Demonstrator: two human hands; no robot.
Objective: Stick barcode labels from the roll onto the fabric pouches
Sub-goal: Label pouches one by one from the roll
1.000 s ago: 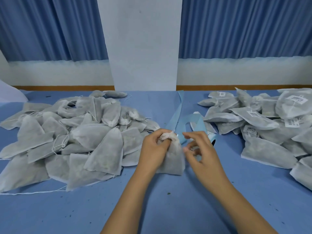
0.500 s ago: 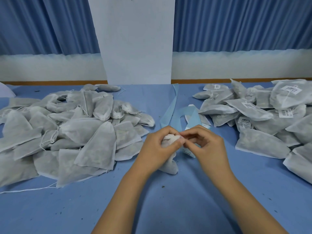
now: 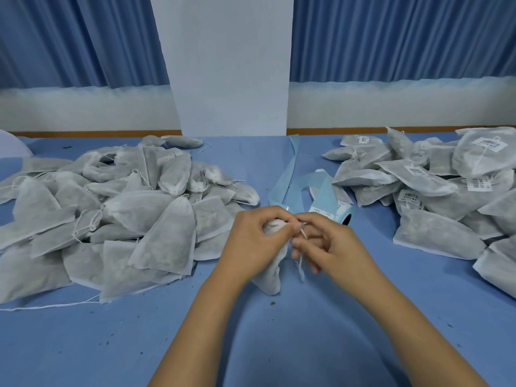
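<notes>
Grey non-woven fabric pouch (image 3: pixel 269 277) is at table centre, close to the person. Its gathered neck is up and its bottom end is down on the blue table cover (image 3: pixel 279 344). Left hand (image 3: pixel 251 238) has its fingers curled round the bunched neck, gripping it. Right hand (image 3: pixel 332 247) is just beside it, thumb and forefinger pinching the white drawstring (image 3: pixel 301 263) at the neck. The loose end hangs between the hands and the other fingers are curled, slightly blurred.

Barcode label roll (image 3: pixel 344 216) lies just behind the right hand, with its pale blue backing strip (image 3: pixel 290 174) trailing away toward the white pillar (image 3: pixel 231 65). No label can be seen on the held pouch.

Pile of plain grey pouches (image 3: pixel 125 213) is on the left. Pile of pouches with white barcode labels (image 3: pixel 432 191) is on the right, well apart from it. Blue curtains (image 3: pixel 83 37) hang behind.
</notes>
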